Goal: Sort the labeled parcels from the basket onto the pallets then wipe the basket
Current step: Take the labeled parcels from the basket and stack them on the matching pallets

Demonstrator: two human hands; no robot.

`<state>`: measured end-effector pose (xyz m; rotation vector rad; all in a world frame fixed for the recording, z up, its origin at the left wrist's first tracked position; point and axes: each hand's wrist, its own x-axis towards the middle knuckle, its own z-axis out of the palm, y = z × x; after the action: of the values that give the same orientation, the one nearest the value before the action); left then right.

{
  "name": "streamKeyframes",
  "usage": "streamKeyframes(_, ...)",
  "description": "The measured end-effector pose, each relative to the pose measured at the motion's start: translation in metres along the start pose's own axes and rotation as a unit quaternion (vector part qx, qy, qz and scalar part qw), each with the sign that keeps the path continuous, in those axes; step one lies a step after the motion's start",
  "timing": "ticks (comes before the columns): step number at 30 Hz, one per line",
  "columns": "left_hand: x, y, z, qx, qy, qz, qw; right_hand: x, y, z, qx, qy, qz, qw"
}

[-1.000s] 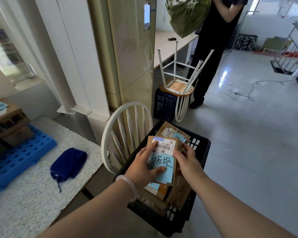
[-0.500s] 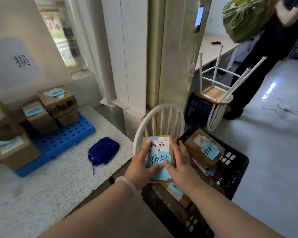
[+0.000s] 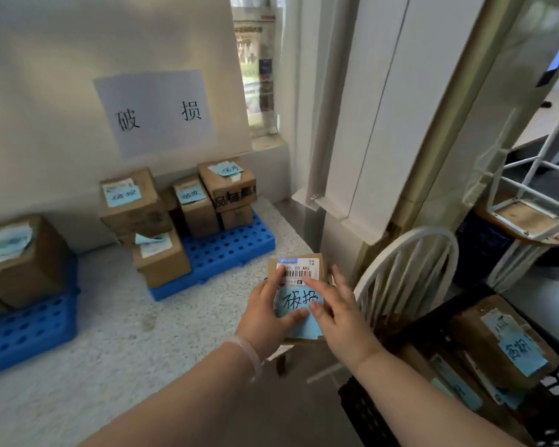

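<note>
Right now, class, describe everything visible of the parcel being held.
The parcel is a small, flat brown cardboard box, held up with its face toward the camera, over the edge of the table. A white barcode label covers its upper face; a blue note with black handwritten characters is stuck below. The left grip holds its left side, thumb on the note; the right grip lies with straight fingers across its face and right edge.

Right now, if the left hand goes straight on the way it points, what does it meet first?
Probably the bare front part of the blue pallet; the boxes stand further back. The left hand holds a parcel, which would arrive first. Depth is unclear.
</note>
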<state>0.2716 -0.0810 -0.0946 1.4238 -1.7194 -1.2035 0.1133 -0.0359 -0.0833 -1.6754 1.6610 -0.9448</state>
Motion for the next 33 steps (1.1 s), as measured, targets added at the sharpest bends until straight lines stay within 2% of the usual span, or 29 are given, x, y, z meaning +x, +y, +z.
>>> streamKeyframes(8,0.027,-0.031,-0.089,0.012,0.048,0.005,0.999,0.058,-0.047,0.073,0.055,-0.002,-0.025,0.998)
streamKeyframes(15,0.029,-0.063,-0.158,0.011,0.057,-0.014,0.998,0.091,-0.074,0.135,0.109,-0.035,-0.007,0.993)
streamKeyframes(18,0.032,-0.074,-0.178,0.009,0.053,-0.013,0.998,0.102,-0.080,0.151,0.105,-0.074,0.006,0.992)
streamKeyframes(24,0.042,-0.093,-0.191,0.016,0.016,-0.046,0.999,0.125,-0.078,0.155,0.074,-0.130,0.049,0.988)
streamKeyframes(33,0.087,-0.103,-0.178,0.026,0.009,-0.092,0.995,0.174,-0.053,0.154,0.081,-0.189,0.101,0.973)
